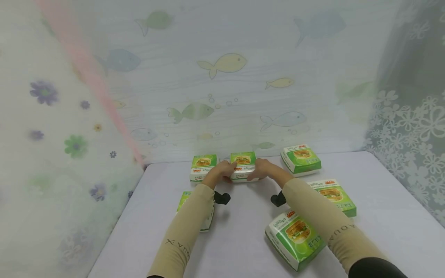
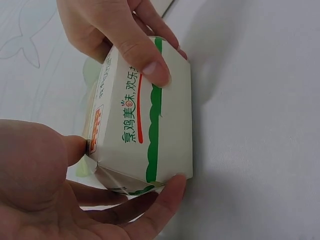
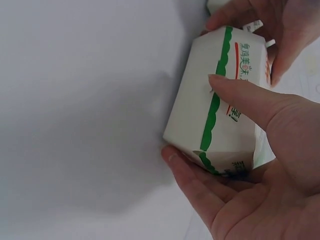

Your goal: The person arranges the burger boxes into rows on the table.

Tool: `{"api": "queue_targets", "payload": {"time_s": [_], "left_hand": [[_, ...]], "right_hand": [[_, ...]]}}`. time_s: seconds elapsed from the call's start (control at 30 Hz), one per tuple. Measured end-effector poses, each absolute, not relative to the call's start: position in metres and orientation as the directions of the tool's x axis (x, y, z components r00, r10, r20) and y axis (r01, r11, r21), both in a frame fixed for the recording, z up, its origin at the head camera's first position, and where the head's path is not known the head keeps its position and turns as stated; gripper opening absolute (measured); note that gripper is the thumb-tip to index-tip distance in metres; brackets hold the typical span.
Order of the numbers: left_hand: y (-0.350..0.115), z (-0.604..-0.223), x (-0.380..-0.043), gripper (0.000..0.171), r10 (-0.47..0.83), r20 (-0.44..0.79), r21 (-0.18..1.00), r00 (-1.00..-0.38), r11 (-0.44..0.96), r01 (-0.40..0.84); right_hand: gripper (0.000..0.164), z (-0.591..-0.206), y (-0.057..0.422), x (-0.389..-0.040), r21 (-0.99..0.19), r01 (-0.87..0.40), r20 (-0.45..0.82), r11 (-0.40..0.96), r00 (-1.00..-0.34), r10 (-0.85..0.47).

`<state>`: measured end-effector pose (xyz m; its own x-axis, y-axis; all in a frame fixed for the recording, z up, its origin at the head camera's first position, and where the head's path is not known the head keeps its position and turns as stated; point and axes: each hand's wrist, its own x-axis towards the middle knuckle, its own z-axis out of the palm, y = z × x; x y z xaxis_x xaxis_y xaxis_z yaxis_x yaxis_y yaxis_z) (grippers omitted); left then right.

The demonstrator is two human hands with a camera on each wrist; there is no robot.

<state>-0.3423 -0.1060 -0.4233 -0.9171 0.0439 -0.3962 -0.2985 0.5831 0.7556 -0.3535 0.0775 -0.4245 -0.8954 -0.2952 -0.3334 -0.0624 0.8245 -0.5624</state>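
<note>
A green and white burger box point(image 1: 243, 159) with a burger picture on its lid sits at the middle of the table's far side. My left hand point(image 1: 222, 171) grips its left end, thumb near the upper edge and fingers along the side. At the right end my right hand point(image 1: 263, 170) holds the box, its thumb pressing on the white front face point(image 3: 210, 105) and its fingers around the side. In the left wrist view, the box front point(image 2: 135, 115) shows a green wavy band and a red line. Just left of my left hand stands another burger box point(image 1: 203, 166).
More burger boxes lie on the white table point(image 1: 240, 239): one at the far right point(image 1: 301, 158), one by the right forearm point(image 1: 333, 193), one at the near right point(image 1: 295, 235), one partly under the left forearm point(image 1: 207, 222). Behind hangs a fish-print curtain point(image 1: 222, 92).
</note>
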Motion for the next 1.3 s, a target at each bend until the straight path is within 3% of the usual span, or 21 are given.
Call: {"api": "queue_targets", "payload": {"time_s": [0.73,0.9,1.07,1.3], "left_hand": [[-0.108,-0.424,-0.348,0.056,0.012,-0.446,0.686,-0.895,0.647,-0.333],[-0.115,-0.404,-0.338,0.068,0.073,-0.384,0.629,-0.921,0.75,-0.203],[-0.12,-0.367,-0.325,0.074,0.171,-0.307,0.53,-0.936,0.848,-0.018],[-0.124,-0.349,-0.293,0.079,0.27,-0.24,0.497,-0.932,0.859,0.121]], "right_hand": [[0.059,-0.426,0.071,-0.348,-0.559,-0.037,-0.346,0.829,-0.898,-0.273],[0.058,-0.416,0.08,-0.336,-0.479,-0.18,-0.287,0.859,-0.893,-0.347],[0.068,-0.388,0.099,-0.318,-0.436,-0.258,-0.25,0.862,-0.886,-0.391],[0.071,-0.364,0.126,-0.286,-0.428,-0.323,-0.246,0.844,-0.857,-0.453]]}}
